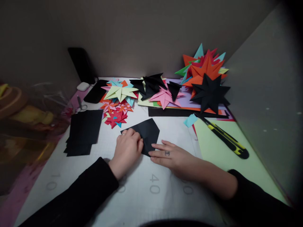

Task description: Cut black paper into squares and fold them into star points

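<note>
A sheet of black paper (148, 134) with a folded corner lies on the white mat (139, 189) in front of me. My left hand (129, 146) is closed, its curled fingers pressing on the paper's left part. At the lower right edge of the same sheet, my right hand (169, 156) rests with fingers stretched out, the tips touching the paper. Left of my left hand is a stack of black paper squares (85, 129). What lies under my left fingers is hidden.
Folded paper stars (120, 93) pile up behind the sheet, with a black star (210, 93) further right. A yellow and black utility knife (227, 138) lies on pale green paper (213, 170). Small scissors (81, 106), a phone (96, 91) and a white case (82, 86) sit back left.
</note>
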The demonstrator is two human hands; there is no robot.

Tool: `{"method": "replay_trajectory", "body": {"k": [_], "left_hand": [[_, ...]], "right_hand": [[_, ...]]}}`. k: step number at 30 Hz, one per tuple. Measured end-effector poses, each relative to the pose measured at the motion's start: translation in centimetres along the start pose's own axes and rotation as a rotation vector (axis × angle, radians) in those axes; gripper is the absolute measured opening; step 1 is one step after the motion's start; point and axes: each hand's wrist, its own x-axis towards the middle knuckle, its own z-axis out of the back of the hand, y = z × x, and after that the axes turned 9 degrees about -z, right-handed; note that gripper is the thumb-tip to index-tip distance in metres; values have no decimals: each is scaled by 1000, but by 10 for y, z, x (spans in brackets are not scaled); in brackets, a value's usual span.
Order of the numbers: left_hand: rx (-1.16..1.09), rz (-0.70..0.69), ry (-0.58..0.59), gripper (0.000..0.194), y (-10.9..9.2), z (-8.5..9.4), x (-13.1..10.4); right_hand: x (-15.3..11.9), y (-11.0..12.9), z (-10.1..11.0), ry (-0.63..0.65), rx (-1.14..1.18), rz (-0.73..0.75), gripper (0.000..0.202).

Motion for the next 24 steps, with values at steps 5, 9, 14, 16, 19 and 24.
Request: {"method": "replay_trajectory", "body": {"k": [5, 9, 14, 16, 19, 24], "left_hand": [[6, 3, -2, 18, 0, 0, -1], [11, 2, -5, 18, 0, 0, 0], [21, -5, -9, 17, -1, 0, 0], [25, -6, -10, 17, -2, 1, -1], [55, 2, -19, 15, -1, 0, -4], [176, 8, -37, 30, 12, 2, -10]], "right_hand": [[0, -3, 3, 5, 45, 53, 46], [-2, -4, 5, 9, 65, 85, 42], [-2, 5, 8, 28, -6, 82, 41], [-2, 10, 8, 27, -45, 73, 41], [-2, 15, 8, 23, -66, 69, 40], [-4, 12, 3, 13, -82, 61, 42]]}}
